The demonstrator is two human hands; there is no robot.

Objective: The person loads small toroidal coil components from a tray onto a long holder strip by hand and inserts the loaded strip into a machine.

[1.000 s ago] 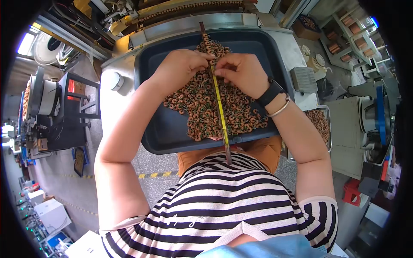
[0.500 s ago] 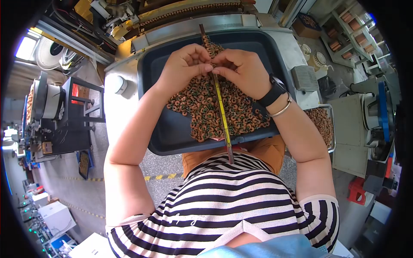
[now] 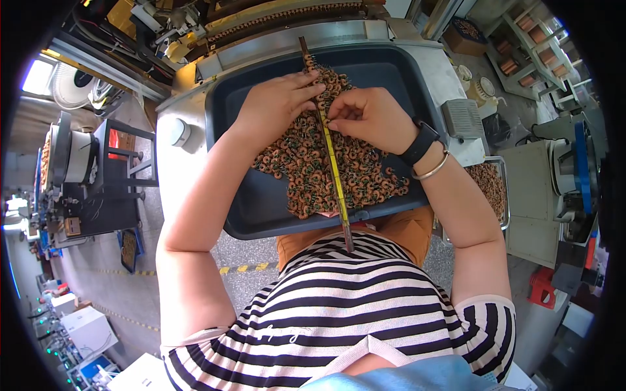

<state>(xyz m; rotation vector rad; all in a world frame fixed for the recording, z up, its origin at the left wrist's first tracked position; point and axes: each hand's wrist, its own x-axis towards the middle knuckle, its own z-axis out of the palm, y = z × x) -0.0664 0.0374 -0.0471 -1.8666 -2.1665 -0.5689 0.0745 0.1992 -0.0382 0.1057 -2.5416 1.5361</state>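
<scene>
A long narrow bar [image 3: 336, 176] with a yellow face lies lengthwise over a dark tray [image 3: 254, 215], its near end close to my striped shirt. Small copper-coloured ring-shaped parts [image 3: 310, 186] with dark green bits are heaped in the tray on both sides of it. More of these rings sit in a row along the bar's far part. My left hand [image 3: 280, 104] reaches over the bar, fingers stretched out across that row. Just right of the bar, my right hand [image 3: 368, 120] curls with thumb and index tip close together; whatever lies between them is too small to make out.
The tray rests on a pale worktable [image 3: 176, 195] with a white round container [image 3: 178, 132] at left. A grey ribbed box [image 3: 463, 119] and a metal tray of copper-coloured parts [image 3: 484, 186] are at right. Machinery [image 3: 287, 32] stands behind the tray.
My hands, pinched together over the bar before, have moved apart. The left fingers have straightened across the bar, and the right hand has shifted slightly down along its right side.
</scene>
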